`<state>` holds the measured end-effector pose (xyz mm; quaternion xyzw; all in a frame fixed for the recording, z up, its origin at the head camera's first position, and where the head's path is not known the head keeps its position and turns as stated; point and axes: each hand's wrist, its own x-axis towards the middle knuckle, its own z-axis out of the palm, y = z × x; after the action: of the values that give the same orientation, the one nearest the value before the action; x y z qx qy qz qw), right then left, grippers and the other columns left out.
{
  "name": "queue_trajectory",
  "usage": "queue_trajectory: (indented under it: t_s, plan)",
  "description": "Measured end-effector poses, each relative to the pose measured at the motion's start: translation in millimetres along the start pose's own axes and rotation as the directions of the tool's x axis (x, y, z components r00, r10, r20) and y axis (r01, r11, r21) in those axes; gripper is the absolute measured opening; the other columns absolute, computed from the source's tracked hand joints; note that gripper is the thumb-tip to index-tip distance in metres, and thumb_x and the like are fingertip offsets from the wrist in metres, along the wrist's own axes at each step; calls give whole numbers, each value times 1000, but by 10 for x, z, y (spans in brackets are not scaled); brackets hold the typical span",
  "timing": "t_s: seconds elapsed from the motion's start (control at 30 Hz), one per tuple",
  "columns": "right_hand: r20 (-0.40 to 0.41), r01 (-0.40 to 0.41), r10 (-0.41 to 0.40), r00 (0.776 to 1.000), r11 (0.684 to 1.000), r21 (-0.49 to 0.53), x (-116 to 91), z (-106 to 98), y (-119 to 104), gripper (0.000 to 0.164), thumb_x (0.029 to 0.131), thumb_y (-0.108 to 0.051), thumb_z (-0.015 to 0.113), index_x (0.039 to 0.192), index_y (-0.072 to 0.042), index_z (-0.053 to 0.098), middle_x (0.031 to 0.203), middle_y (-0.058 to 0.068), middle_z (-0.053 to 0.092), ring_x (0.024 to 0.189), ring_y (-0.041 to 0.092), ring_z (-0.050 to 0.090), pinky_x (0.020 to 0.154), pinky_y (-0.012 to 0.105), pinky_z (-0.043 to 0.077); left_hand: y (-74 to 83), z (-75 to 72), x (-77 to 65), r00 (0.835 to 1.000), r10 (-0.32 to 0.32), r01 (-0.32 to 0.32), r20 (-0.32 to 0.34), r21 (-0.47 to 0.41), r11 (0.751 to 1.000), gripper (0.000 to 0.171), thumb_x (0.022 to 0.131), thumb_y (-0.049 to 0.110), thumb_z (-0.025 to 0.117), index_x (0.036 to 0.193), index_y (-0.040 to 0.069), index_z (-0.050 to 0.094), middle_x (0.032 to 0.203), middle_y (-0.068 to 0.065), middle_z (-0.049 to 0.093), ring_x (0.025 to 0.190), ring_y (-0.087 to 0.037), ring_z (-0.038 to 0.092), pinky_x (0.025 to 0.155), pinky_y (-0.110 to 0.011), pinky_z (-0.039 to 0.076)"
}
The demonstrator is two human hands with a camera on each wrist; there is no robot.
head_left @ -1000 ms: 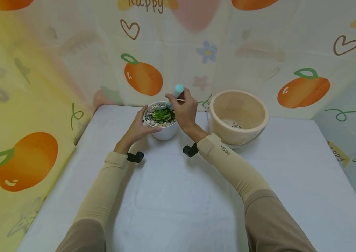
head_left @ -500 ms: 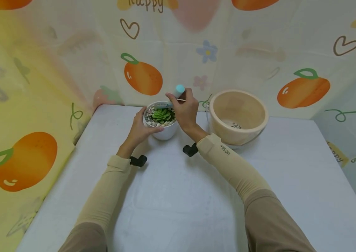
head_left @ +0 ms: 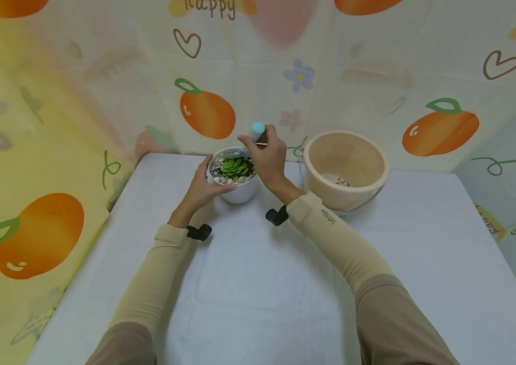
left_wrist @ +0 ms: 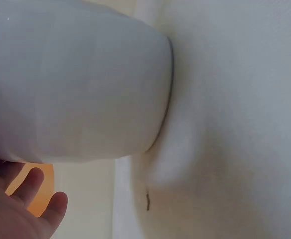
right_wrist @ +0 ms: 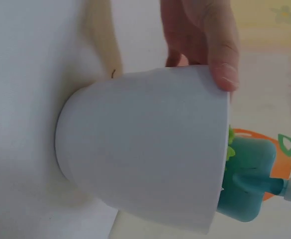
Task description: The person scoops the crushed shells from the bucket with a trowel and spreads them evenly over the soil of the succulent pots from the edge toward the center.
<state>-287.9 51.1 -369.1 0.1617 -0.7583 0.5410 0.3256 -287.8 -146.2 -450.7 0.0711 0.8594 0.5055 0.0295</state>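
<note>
A white flowerpot point(head_left: 238, 194) stands upright near the back of the table, holding a green succulent point(head_left: 235, 167) ringed by pale pebbles point(head_left: 224, 178). My left hand point(head_left: 199, 191) grips the pot from the left, thumb along its near rim and fingers round its far side. Above the pot's right edge, my right hand point(head_left: 269, 161) pinches the light blue handle of a small garden trowel point(head_left: 257, 130). The right wrist view shows the teal trowel blade point(right_wrist: 249, 154) at the pot's rim, behind the leaves; its tip is hidden by the pot wall.
Right of the pot sits a large beige bucket point(head_left: 346, 195) with a few pebbles at its bottom. A white cloth covers the table point(head_left: 258, 284). A patterned curtain point(head_left: 344, 45) hangs close behind. One small dark bit point(left_wrist: 148, 201) lies near the pot.
My left wrist has shifted slightly right while the hand stays on the pot. The trowel handle has rocked slightly, now leaning a little more to the left. Pot and bucket have stayed put.
</note>
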Motion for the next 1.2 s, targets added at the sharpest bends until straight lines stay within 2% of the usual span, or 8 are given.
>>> queue_trajectory:
  t_s: [0.2,0.37,0.57,0.73,0.87,0.97,1.03,1.2]
  plan:
    - [-27,-82,81,996,996,-47,80,-74,-37,32,86,-30,76,91,-1,61,72,13,63,68,21,61,63,23,47,11,33,13,1000,7,-7,-12,-33,999,115,74,42,83,158,17,8,162,-12,14,150,-31,16,119,-56,19]
    - [-79,-160,161,984,987,22,87,-112,-28,31,86,-29,76,83,-4,58,67,9,57,63,18,56,60,22,41,-4,52,-1,999,7,-8,-31,-41,999,113,75,38,84,157,16,11,161,-13,17,149,-31,17,120,-56,18]
    - [-102,-177,184,978,982,71,109,-155,-16,28,86,-28,76,82,-6,59,67,8,61,62,13,58,61,22,45,-27,57,-17,997,37,-39,-67,-41,998,112,73,38,85,156,12,15,158,-15,22,146,-31,22,119,-57,19]
    - [-97,-218,230,968,968,120,131,-207,-34,26,85,-27,76,84,-7,60,67,-1,58,63,8,56,63,22,46,4,63,-33,996,27,-30,-81,-40,999,113,73,39,85,156,11,14,158,-15,22,147,-30,22,120,-57,17]
    - [-99,-260,276,956,955,145,148,-247,-41,27,85,-26,77,89,-4,62,72,4,62,67,16,63,66,21,52,21,69,-36,997,19,-22,-75,-41,999,113,73,38,85,156,11,14,159,-15,21,148,-30,21,120,-56,16]
    - [-100,-281,301,948,944,173,165,-269,-40,28,84,-23,78,93,0,63,78,10,66,72,27,67,69,25,57,17,76,-36,997,19,-23,-74,-45,999,113,73,39,85,156,11,14,159,-14,21,148,-29,21,120,-56,16]
    - [-97,-291,314,944,936,197,177,-279,-43,27,84,-20,78,94,0,63,79,10,67,74,32,68,70,27,58,11,75,-35,997,23,-26,-73,-43,999,113,73,40,85,156,12,14,159,-14,22,148,-30,21,120,-56,16]
    - [-81,-294,321,944,926,238,188,-304,-82,22,84,-18,77,89,-3,63,73,-2,62,69,23,67,70,27,58,3,74,-34,997,22,-25,-75,-38,999,114,72,43,85,156,12,14,158,-14,22,147,-30,21,120,-56,17]
